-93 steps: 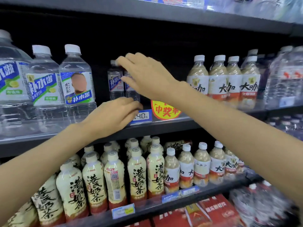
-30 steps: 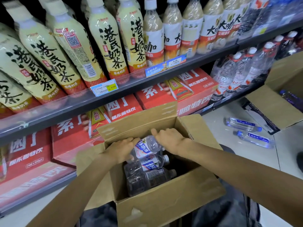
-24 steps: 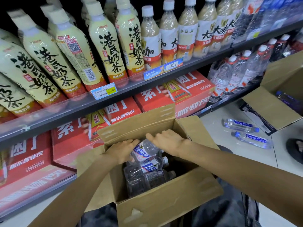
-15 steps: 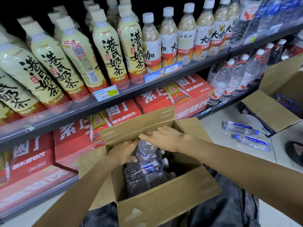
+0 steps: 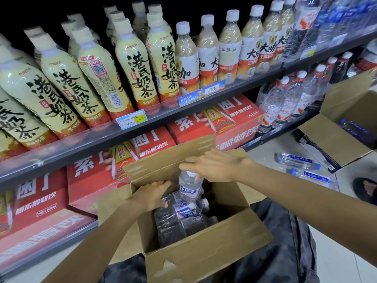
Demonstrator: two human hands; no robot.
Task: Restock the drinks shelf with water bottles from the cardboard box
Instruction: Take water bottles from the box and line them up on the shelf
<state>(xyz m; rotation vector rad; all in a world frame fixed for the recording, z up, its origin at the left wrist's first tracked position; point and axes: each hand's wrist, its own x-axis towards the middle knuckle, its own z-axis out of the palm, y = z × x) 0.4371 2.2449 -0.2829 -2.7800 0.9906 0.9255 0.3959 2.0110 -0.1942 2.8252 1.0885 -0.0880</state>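
Head view: right hand (image 5: 216, 164) fingers hide water bottle (image 5: 189, 187) cap.

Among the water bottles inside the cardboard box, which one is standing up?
The clear plastic water bottle under the right hand, which grips its top. The other clear bottles lie on their sides below it.

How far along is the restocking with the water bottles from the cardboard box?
Nothing here shows water bottles already shelved. In hand: the right hand grips the cap end of an upright water bottle being lifted from the cardboard box, while the left hand rests on the lying bottles. Left: several bottles in the box.
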